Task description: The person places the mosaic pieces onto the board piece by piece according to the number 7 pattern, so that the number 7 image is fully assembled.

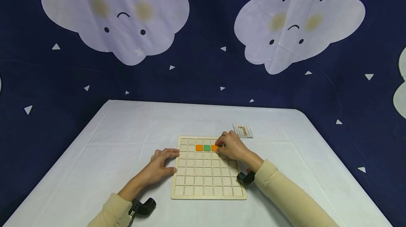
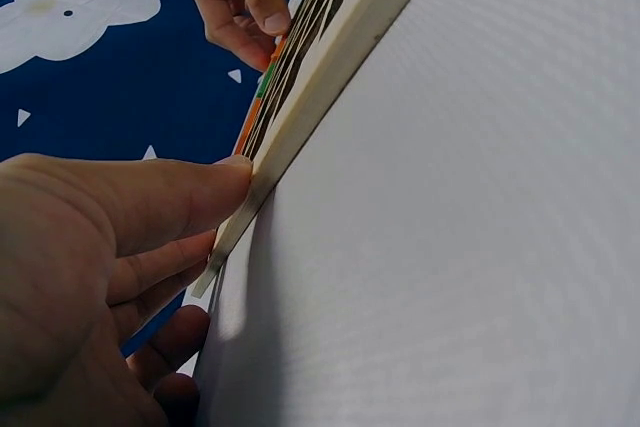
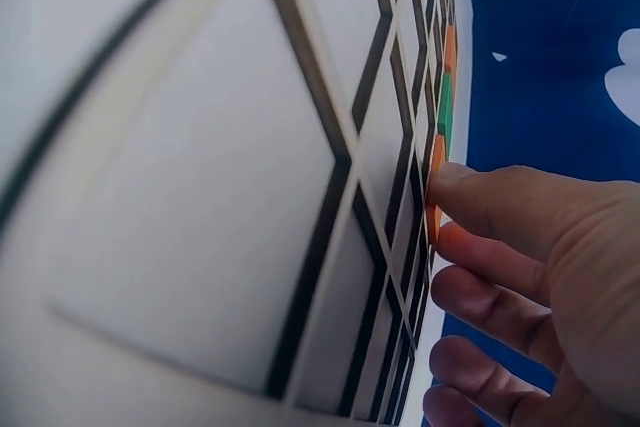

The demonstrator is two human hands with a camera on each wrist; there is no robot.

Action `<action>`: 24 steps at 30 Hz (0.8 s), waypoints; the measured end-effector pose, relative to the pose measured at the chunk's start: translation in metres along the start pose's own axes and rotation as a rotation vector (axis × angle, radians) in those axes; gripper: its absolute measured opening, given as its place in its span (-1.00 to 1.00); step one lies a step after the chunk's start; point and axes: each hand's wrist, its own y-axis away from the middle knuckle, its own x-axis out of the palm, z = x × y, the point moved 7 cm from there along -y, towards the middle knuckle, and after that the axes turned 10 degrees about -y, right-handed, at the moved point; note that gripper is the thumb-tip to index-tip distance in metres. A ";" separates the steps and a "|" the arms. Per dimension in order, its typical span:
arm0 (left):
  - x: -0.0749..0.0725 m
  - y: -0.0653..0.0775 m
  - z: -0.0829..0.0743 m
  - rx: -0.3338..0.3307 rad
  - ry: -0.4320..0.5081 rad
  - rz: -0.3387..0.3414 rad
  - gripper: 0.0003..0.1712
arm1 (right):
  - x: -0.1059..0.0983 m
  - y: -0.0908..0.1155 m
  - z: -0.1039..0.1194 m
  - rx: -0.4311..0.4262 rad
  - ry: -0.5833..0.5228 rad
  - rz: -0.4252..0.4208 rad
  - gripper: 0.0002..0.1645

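Narrow pinch grip, one: the right hand (image 1: pixel 234 146) is holding the rightmost orange tile (image 1: pixel 214 148) between thumb and forefinger, the remaining fingers curling loosely beside them. Tile position: fifth square from the left, second row from the board's far edge; whether it is sitting flush, one cannot tell.

Neighbouring tiles, two: a green tile (image 1: pixel 207 148) is lying just to its left, and the leftmost orange tile (image 1: pixel 199 148) is lying beyond that, in the third square.

Board (image 1: pixel 207 197), one, pale, with a raised grid: it is lying flat on the table (image 1: pixel 127 128) and bearing the row of three.

Left hand (image 1: pixel 157 167), one, carrying no tile: its fingers and thumb are spreading apart and touching the board's left edge.

Card (image 1: pixel 239 131), one, small, printed with a grid and coloured squares: it is lying beyond the board's far right corner, near the right hand.

Wrist camera, black, right side (image 1: pixel 245 178): it is hanging by the board's right edge, its height unclear.

Risks, as judged: uneven thumb pressure could be tipping the pinched tile onto a grid ridge; a sideways push could be nudging the green tile out of place; light left-hand contact could be letting the board slide; the low wrist camera could be knocking its edge.
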 end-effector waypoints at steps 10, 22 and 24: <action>0.000 0.000 0.001 0.000 0.000 -0.007 -0.47 | -0.008 0.004 0.000 0.037 -0.049 -0.024 -0.69; 0.000 0.000 0.001 -0.014 0.003 -0.004 -0.47 | -0.029 0.022 -0.003 0.032 -0.118 -0.085 -0.66; 0.000 0.000 0.000 -0.017 0.002 -0.004 -0.46 | -0.032 0.025 -0.004 0.024 -0.117 -0.097 -0.67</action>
